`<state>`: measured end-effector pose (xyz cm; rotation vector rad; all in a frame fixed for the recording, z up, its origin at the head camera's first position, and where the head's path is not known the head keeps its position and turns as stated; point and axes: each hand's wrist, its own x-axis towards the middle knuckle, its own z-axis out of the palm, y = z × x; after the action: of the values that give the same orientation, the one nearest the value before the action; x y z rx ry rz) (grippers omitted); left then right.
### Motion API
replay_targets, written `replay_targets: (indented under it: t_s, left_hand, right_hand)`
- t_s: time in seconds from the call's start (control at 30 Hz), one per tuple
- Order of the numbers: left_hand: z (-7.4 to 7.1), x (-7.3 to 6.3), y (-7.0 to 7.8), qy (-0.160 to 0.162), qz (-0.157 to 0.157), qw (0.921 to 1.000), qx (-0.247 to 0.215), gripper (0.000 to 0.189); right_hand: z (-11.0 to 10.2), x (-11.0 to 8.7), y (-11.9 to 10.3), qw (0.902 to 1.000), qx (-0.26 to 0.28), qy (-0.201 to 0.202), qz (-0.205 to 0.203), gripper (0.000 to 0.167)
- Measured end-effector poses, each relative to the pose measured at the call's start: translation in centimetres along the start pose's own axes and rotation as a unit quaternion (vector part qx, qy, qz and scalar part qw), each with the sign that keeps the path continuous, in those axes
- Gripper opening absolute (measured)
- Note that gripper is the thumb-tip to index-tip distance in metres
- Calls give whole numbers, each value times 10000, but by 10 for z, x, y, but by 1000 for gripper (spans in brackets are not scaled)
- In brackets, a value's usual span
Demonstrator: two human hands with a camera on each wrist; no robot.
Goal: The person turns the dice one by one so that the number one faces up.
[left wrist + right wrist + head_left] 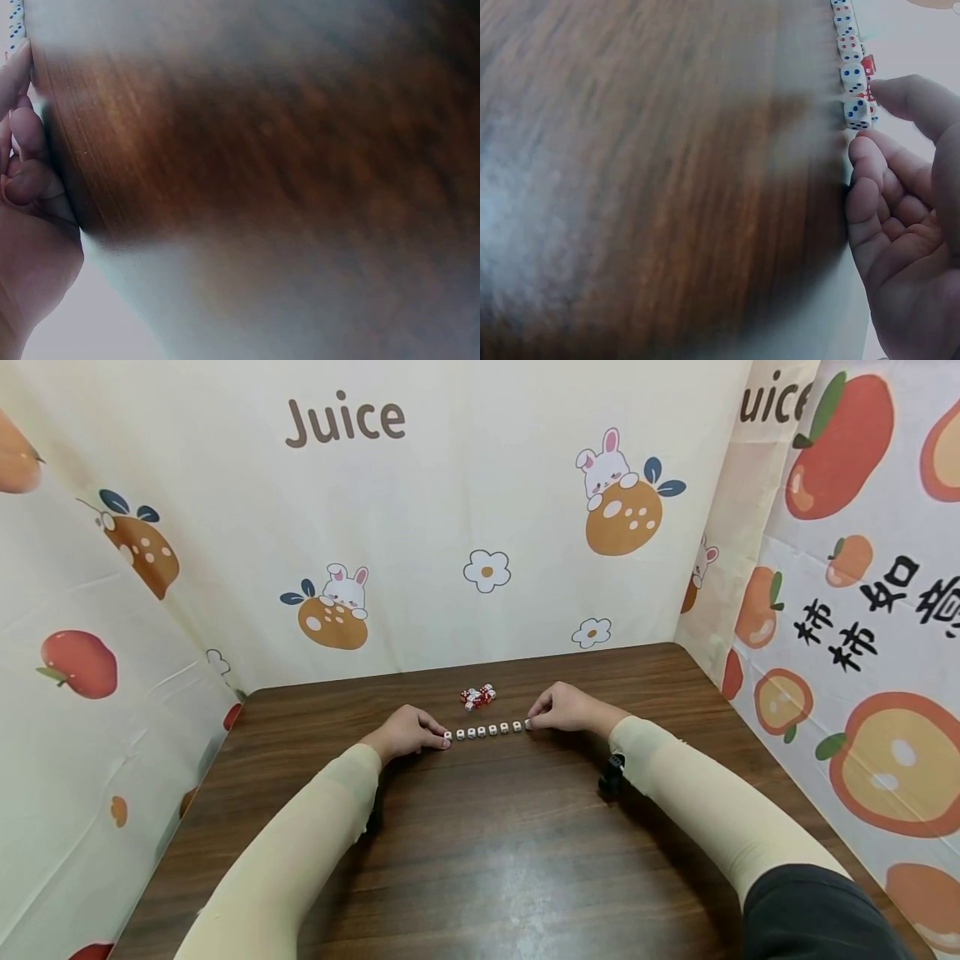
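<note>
Left hand (407, 729): stretched in from the near left, thumb and finger narrowed on the leftmost die (447, 736)
Right hand (564, 706): in from the near right, pinching the rightmost die (528, 724) between thumb and index finger
Arms: both in pale sleeves (330, 793), with a dark sleeve (810, 910) higher on the right one
Row of white dice (482, 732): left to right between the hands, on the far part of the counter, small gaps showing from the head
Pile of red and white dice (478, 697): just beyond the row, on its far side
Counter (480, 835): dark brown wood grain, far corners rounded
Backdrop (420, 510): pale, printed with fruit, rabbits, flowers and "Juice"
Left wrist view: mostly blurred wood; blue pips at the far end of the fingers
Right wrist view: blue and red pips on the dice sides, which the head view leaves too small to read
</note>
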<state>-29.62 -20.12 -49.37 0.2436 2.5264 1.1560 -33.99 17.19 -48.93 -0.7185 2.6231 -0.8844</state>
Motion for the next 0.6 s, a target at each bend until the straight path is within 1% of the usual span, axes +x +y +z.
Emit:
replay_targets:
  t_s: [0.1,0.23,0.33,0.43,0.6]
  left_hand:
    - [0,0,0,12,5,10000,-10,21]
    - [1,0,-1,12,4,10000,-52,21]
    - [0,-1,-1,1,-4,10000,-80,21]
    - [0,-1,-1,5,-19,10000,-83,21]
    - [1,0,0,13,-33,10000,-88,21]
  right_hand:
    - [-1,1,1,9999,146,-24,43,19]
    - [-2,5,1,9991,355,-36,223,30]
    - [-1,10,-1,9984,430,37,367,35]
    - [0,18,-3,9977,465,181,469,36]
    - [5,32,-6,9966,486,398,525,35]
